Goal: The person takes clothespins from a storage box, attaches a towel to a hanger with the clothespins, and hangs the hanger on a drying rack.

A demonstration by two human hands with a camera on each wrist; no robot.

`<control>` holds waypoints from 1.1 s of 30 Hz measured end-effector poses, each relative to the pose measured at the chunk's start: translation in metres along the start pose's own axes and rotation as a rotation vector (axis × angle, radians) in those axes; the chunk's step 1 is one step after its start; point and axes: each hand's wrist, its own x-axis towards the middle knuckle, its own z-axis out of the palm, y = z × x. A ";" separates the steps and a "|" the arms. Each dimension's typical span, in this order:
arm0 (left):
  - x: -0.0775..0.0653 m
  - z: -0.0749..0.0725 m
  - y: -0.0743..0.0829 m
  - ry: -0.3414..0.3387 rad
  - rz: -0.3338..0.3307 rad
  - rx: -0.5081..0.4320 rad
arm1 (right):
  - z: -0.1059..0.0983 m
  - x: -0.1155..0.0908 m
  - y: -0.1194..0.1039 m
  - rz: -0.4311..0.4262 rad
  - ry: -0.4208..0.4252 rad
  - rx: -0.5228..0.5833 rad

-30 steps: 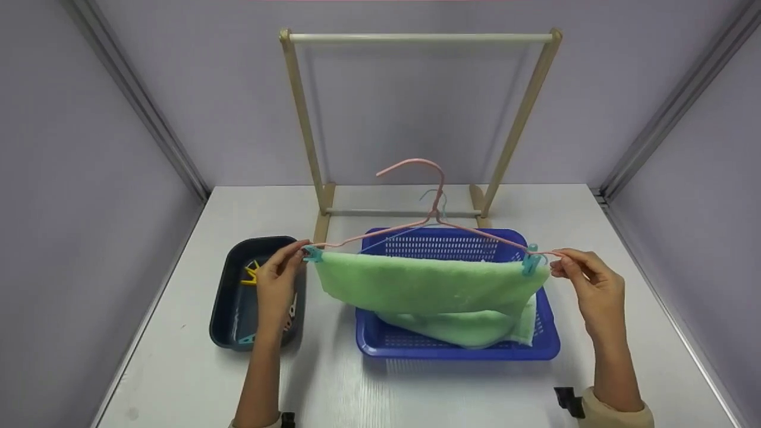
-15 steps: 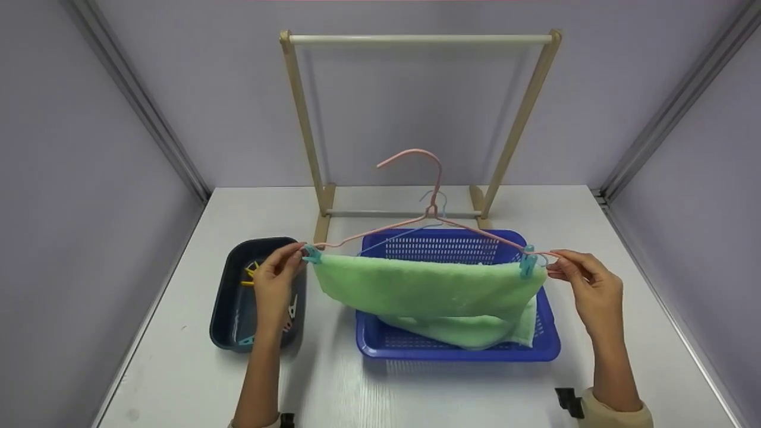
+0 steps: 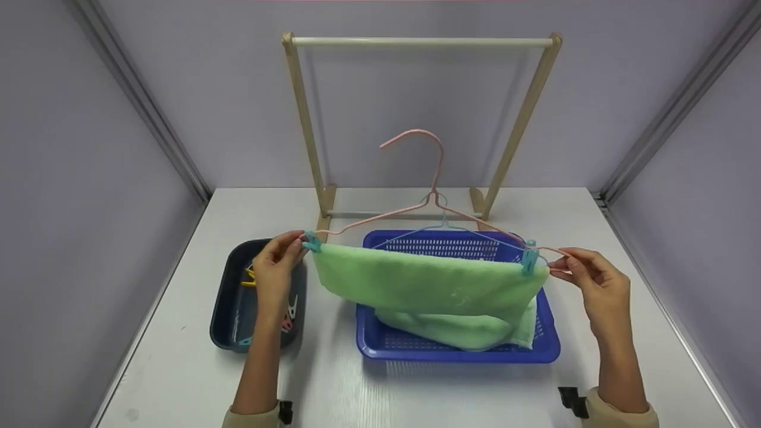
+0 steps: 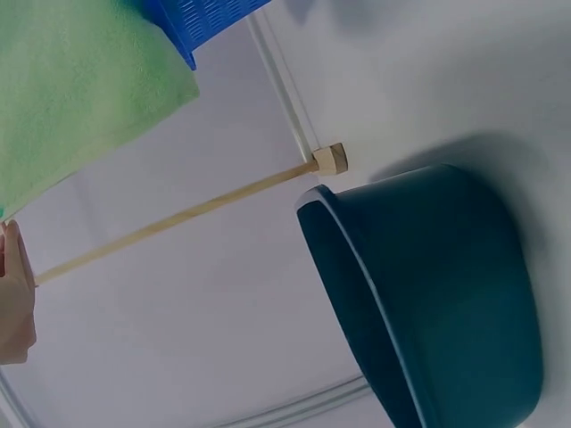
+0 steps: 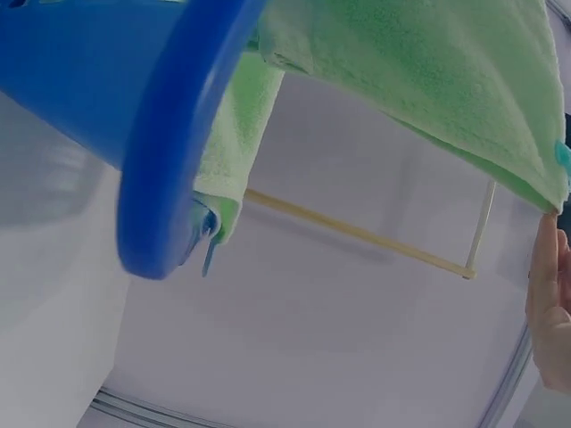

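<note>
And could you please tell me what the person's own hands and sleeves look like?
The left hand and right hand wear no gloves. The left sleeve and right sleeve are beige, ending short of the wrists, each with a small black piece on its inner side; I cannot tell what those are.

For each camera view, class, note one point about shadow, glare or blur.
Head view: soft shadow along the blue basket's front, pale glare on the white tabletop; left wrist view: dark shadow beside the teal tub; right wrist view: the basket's near rim looks slightly soft.
</note>
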 end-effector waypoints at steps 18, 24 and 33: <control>0.033 0.030 0.013 0.174 -0.216 -0.565 | 0.006 0.014 -0.009 0.012 -0.012 0.349; 0.047 0.037 0.015 0.209 -0.379 -0.875 | 0.009 0.016 -0.009 0.013 0.002 0.433; 0.056 0.051 0.012 0.304 -0.375 -0.881 | 0.012 0.016 -0.011 0.003 0.026 0.521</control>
